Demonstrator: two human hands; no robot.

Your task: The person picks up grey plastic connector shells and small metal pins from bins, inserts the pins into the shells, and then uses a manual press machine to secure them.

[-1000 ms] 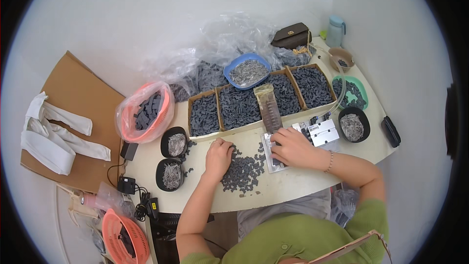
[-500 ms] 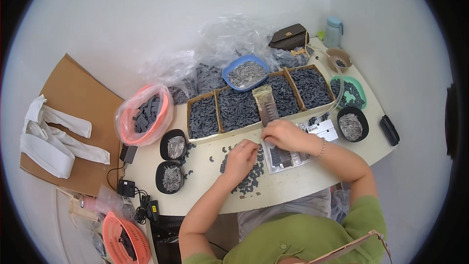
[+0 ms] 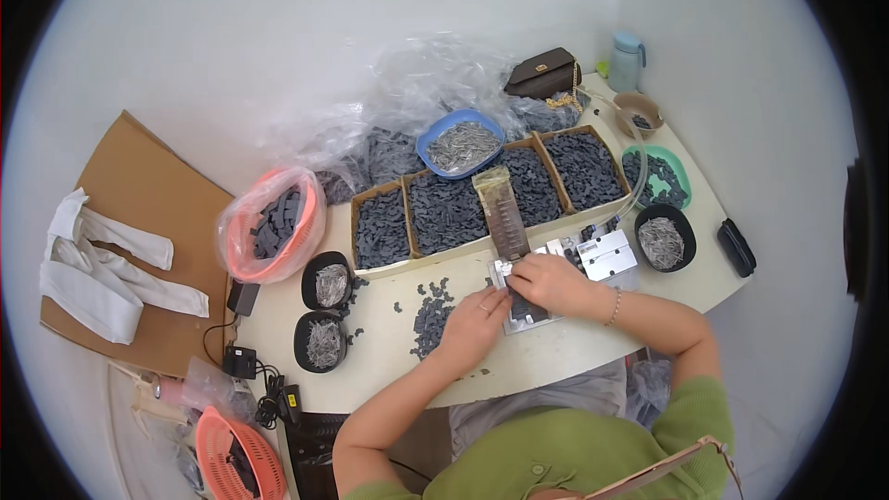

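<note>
My left hand [image 3: 475, 322] is at the left edge of a metal fixture [image 3: 607, 256], its fingers pinched together; what they hold, if anything, is too small to make out. My right hand [image 3: 553, 284] lies over the fixture, fingers bent and pressed down close to the left fingertips, hiding whatever is beneath. A clear, yellow-topped strip-like chute [image 3: 503, 213] leans from the parts tray to the fixture. Dark grey parts show on the fixture below my right hand. Beside my left hand spreads a loose pile of small dark grey pieces [image 3: 430, 322].
Behind stands a long cardboard tray [image 3: 407, 265] of dark pieces, with a blue bowl [image 3: 423, 150] of metal pins on it. Black bowls of pins [image 3: 321, 343] stand left, another [image 3: 663, 239] right. A clear hose [image 3: 643, 162] runs to the fixture. Left is a bag-lined pink basket [image 3: 318, 222].
My left hand has moved right and slightly down from the loose pile to the fixture's edge. My right hand has come down from the chute's lower end onto the fixture.
</note>
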